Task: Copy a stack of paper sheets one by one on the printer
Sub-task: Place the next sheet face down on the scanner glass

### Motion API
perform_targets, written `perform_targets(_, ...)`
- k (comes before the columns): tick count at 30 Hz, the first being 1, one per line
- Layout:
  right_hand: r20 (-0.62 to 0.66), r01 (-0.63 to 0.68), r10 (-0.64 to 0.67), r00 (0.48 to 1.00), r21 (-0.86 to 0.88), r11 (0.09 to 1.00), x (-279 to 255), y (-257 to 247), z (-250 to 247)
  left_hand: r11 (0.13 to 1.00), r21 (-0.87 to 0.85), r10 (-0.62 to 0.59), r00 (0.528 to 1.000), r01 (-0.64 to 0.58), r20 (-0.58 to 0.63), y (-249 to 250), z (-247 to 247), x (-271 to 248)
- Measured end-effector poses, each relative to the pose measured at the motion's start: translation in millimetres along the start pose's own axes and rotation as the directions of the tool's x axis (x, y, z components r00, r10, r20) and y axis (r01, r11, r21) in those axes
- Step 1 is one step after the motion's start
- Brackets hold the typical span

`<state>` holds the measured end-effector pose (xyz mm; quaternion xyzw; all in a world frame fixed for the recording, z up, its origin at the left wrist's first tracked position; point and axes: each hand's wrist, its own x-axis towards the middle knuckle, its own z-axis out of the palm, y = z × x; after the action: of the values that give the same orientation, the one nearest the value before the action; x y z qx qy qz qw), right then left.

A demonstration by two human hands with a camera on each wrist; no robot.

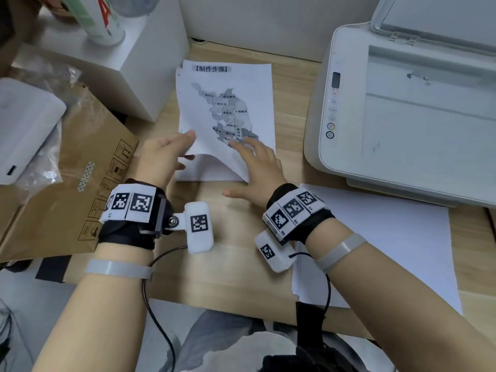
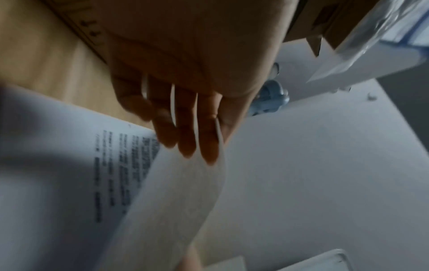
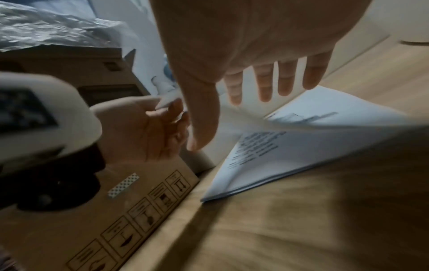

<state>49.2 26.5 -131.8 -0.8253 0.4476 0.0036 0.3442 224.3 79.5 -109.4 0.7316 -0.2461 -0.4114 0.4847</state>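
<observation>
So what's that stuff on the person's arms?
Each bare arm has a black wrist wrap covered with white blocks printed with black square codes, a small white box hanging off it with a thin black cable, and a grey band higher up.

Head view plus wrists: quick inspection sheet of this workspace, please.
Surface: light wooden desk, bare near the front edge.
Job's things: white printer, lid up, glass bare; map-printed top sheet lifted at its near left corner off the paper stack; blank white sheets front right.
Clutter: brown cardboard box, clear plastic bag.
Grips: left hand pinches the sheet's corner; right hand flat on it.
Cables: black wrist-camera leads.
Surroundings: white wall panel.
</observation>
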Motion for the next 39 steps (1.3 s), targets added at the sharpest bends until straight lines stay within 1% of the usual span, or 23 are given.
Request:
perform_targets(1,-0.016,0.025,-0.025,1.0,-0.007,1.0,-1,-4,-3,0.999,-0.047,0.012,0.999,-0.01,0.045,7,3,-3)
perform_targets(3,-0.088,0.056,-0.051,0.995,0.047,0.997,-4,-7,-8,0.994,-0.105,0.056,0.989,-0.042,0.134,17,8,-11)
perform_targets(6,-0.271,0.064,-0.022,0.962,0.145,0.987,-13,-11,-21,0.979,-0.167,0.152,0.961,-0.115,0.23,31,11,-21)
perform_targets(8,-0.398,0.087,0.017,0.917,0.242,0.966,-20,-11,-36,0.968,-0.194,0.202,0.953,-0.16,0.225,35,12,-22)
perform_targets(10,-0.465,0.123,0.086,0.881,0.4,0.908,-31,-10,-59,0.962,-0.201,0.211,0.969,-0.182,0.13,35,13,-20)
perform_targets(11,-0.469,0.145,0.12,0.875,0.491,0.859,-39,-7,-73,0.964,-0.185,0.213,0.973,-0.194,0.089,33,15,-18)
perform_targets(12,-0.455,0.17,0.151,0.878,0.589,0.79,-46,-2,-86,0.966,-0.156,0.216,0.975,-0.206,0.051,31,17,-18)
perform_targets(13,-0.435,0.195,0.176,0.883,0.681,0.706,-56,3,-100,0.968,-0.127,0.219,0.975,-0.215,0.02,29,20,-16)
perform_targets(15,-0.405,0.244,0.219,0.888,0.817,0.522,-75,16,-126,0.982,-0.085,0.171,0.985,-0.17,0.002,29,25,-14)
perform_targets(16,-0.399,0.271,0.237,0.886,0.859,0.434,-85,25,-138,0.99,-0.082,0.119,0.993,-0.116,0.029,32,31,-16)
perform_targets(17,-0.4,0.295,0.254,0.881,0.882,0.368,-94,33,-151,0.994,-0.092,0.071,0.995,-0.064,0.075,36,38,-18)
perform_targets(18,-0.404,0.314,0.274,0.873,0.894,0.321,-103,42,-162,0.993,-0.12,0.027,0.991,-0.011,0.13,42,47,-21)
perform_targets(19,-0.411,0.328,0.295,0.863,0.899,0.291,-111,51,-173,0.987,-0.158,0.011,0.985,0.017,0.174,47,56,-24)
perform_targets(20,-0.417,0.337,0.324,0.849,0.9,0.275,-119,62,-183,0.98,-0.197,0.02,0.976,0.024,0.215,54,67,-27)
perform_targets(21,-0.423,0.34,0.357,0.833,0.9,0.273,-127,74,-191,0.977,-0.215,0.055,0.965,0.001,0.256,60,79,-31)
perform_targets(23,-0.435,0.332,0.431,0.791,0.896,0.295,-140,103,-207,0.979,-0.189,0.128,0.949,-0.074,0.289,75,104,-40)
perform_targets(27,-0.466,0.261,0.549,0.694,0.873,0.411,-160,166,-233,0.969,-0.137,0.235,0.936,-0.205,0.264,96,157,-56)
perform_targets(29,-0.458,0.181,0.587,0.668,0.865,0.469,-171,195,-240,0.966,-0.09,0.257,0.938,-0.242,0.233,98,184,-61)
perform_targets(30,-0.454,0.142,0.589,0.669,0.856,0.498,-176,210,-241,0.966,-0.072,0.256,0.942,-0.247,0.217,98,196,-63)
perform_targets(33,-0.434,0.038,0.573,0.695,0.819,0.573,-191,247,-241,0.966,-0.008,0.256,0.951,-0.259,0.171,91,227,-68)
perform_targets(36,-0.424,-0.031,0.542,0.726,0.766,0.642,-198,264,-238,0.939,0.166,0.282,0.95,-0.301,0.133,82,247,-71)
perform_targets(39,-0.42,-0.059,0.483,0.768,0.705,0.707,-202,272,-234,0.878,0.344,0.314,0.943,-0.333,0.114,81,258,-75)
